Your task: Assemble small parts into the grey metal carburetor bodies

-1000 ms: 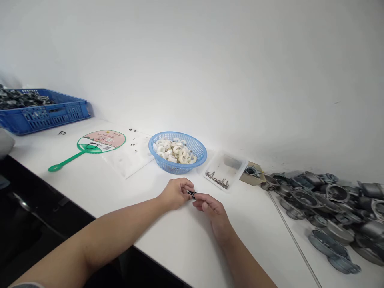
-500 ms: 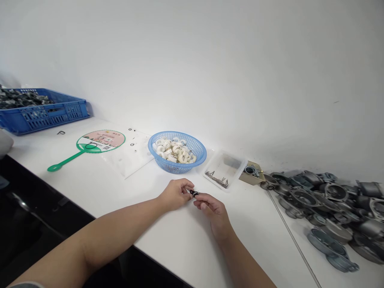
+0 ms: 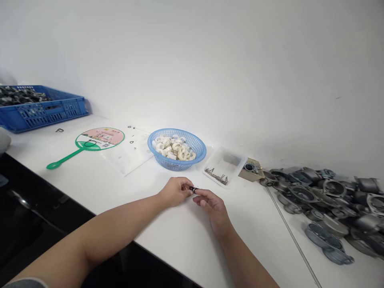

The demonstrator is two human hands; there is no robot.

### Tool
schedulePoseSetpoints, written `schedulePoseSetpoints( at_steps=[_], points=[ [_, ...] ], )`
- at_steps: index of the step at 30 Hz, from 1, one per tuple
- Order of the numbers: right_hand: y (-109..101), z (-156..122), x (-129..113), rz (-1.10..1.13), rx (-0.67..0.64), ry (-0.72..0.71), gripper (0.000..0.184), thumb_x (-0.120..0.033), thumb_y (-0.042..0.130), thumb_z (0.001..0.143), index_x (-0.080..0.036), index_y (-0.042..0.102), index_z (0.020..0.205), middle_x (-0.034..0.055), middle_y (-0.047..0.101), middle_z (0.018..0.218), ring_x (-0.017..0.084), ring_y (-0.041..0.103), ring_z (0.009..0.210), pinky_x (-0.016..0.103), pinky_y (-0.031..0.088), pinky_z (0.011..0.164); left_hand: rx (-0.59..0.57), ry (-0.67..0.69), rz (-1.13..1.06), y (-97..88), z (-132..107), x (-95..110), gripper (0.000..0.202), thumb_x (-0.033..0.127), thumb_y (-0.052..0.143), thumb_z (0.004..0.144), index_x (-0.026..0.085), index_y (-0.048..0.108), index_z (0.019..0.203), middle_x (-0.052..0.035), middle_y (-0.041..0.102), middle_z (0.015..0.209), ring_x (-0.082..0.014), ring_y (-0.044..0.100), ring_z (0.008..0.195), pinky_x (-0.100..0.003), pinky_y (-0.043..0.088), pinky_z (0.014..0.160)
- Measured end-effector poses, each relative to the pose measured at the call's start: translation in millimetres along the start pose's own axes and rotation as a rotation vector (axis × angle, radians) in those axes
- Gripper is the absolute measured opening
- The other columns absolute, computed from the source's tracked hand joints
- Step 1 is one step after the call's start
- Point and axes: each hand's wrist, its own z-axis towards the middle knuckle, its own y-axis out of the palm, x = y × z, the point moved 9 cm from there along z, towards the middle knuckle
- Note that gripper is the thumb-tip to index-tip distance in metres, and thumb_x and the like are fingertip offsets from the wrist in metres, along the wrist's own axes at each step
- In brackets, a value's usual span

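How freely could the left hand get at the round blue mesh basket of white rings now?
Probably freely, once it lets go: the left hand holds a small black part with the right hand, and only white tabletop shows between it and the round blue plastic mesh basket.

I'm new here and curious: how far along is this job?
Perhaps done: dark metal parts filling the blue plastic crate. In hand: a small black part between the left hand and right hand. Apparently left: white rings in the blue mesh basket, loose grey cast-metal housings.
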Motion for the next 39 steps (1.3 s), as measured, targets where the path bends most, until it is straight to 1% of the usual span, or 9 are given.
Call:
schedulePoseSetpoints(
  at_steps=[3,7,10,13,15,19,28,34,39],
  points=[
    [1.2,-0.1,1.7,0.036,-0.001,0.011,0.042,-0.048,0.069,0.072,-0.024,0.063,0.105,0.0047,0.064,0.088,0.019,0.058,0.081,0.033,0.046,0.076,-0.014,0.009,-0.011,0.8,-0.8,2.2,0.013,0.024,0.061,0.071,0.015,0.063,0.080,0.0027,0.055,0.063,-0.0082,0.045,0.057,-0.020,0.036,0.053],
    [0.3,-0.3,1.8,0.084,0.026,-0.003,0.052,-0.048,0.068,0.072,-0.026,0.057,0.118,0.0063,0.061,0.106,0.018,0.059,0.079,0.035,0.047,0.077,-0.012,0.009,-0.023,0.6,-1.8,3.4,0.011,0.024,0.061,0.072,0.016,0.062,0.078,0.0040,0.051,0.060,-0.0079,0.042,0.056,-0.020,0.033,0.051],
    [-0.8,0.4,4.3,0.080,0.030,-0.004,0.060,-0.049,0.066,0.074,-0.027,0.048,0.127,0.0068,0.060,0.108,0.018,0.059,0.080,0.037,0.046,0.079,-0.011,0.005,-0.031,0.7,-2.2,3.6,0.012,0.026,0.060,0.072,0.016,0.062,0.079,0.0044,0.050,0.059,-0.0079,0.041,0.055,-0.020,0.032,0.051],
    [-3.1,1.7,7.2,0.048,0.042,-0.003,0.067,-0.052,0.062,0.075,-0.026,0.039,0.133,0.0084,0.058,0.109,0.019,0.060,0.082,0.040,0.046,0.082,-0.016,0.000,-0.040,1.4,-2.5,3.7,0.015,0.029,0.061,0.073,0.015,0.061,0.078,0.0046,0.049,0.059,-0.0079,0.040,0.055,-0.020,0.032,0.050],
    [-3.6,2.3,8.8,0.031,0.046,0.004,0.069,-0.054,0.061,0.075,-0.025,0.037,0.133,0.0088,0.058,0.109,0.020,0.060,0.082,0.041,0.046,0.082,-0.019,-0.002,-0.041,1.7,-2.7,4.1,0.015,0.029,0.061,0.073,0.015,0.061,0.078,0.0044,0.049,0.059,-0.0080,0.040,0.055,-0.020,0.031,0.050],
    [-0.7,2.3,10.6,0.002,0.033,0.031,0.067,-0.056,0.060,0.075,-0.024,0.039,0.130,0.0072,0.059,0.105,0.019,0.059,0.083,0.040,0.045,0.084,-0.023,-0.002,-0.038,1.9,-2.5,5.1,0.013,0.027,0.061,0.072,0.015,0.062,0.079,0.0039,0.050,0.060,-0.0083,0.041,0.056,-0.020,0.032,0.052],
    [1.4,1.9,12.5,-0.020,0.015,0.057,0.068,-0.057,0.063,0.073,-0.024,0.042,0.128,0.0081,0.060,0.104,0.019,0.059,0.083,0.036,0.047,0.079,-0.014,-0.001,-0.049,0.8,-1.7,5.1,0.011,0.024,0.058,0.073,0.015,0.059,0.079,0.0056,0.048,0.059,-0.0075,0.040,0.054,-0.020,0.031,0.051],
    [3.3,2.6,12.3,-0.047,-0.001,0.019,0.068,-0.057,0.062,0.073,-0.023,0.042,0.128,0.0092,0.060,0.103,0.019,0.059,0.084,0.036,0.047,0.077,-0.006,-0.003,-0.052,-0.6,-1.8,5.9,0.011,0.025,0.057,0.074,0.016,0.057,0.079,0.0060,0.048,0.059,-0.0072,0.040,0.053,-0.020,0.031,0.051],
    [4.2,2.8,14.7,-0.084,-0.009,0.019,0.069,-0.058,0.061,0.073,-0.021,0.042,0.128,0.0099,0.058,0.103,0.020,0.058,0.085,0.036,0.046,0.079,-0.006,0.002,-0.048,-1.6,-0.9,6.3,0.009,0.024,0.056,0.075,0.016,0.057,0.080,0.0061,0.048,0.058,-0.0071,0.040,0.053,-0.020,0.031,0.051]
  ],
)
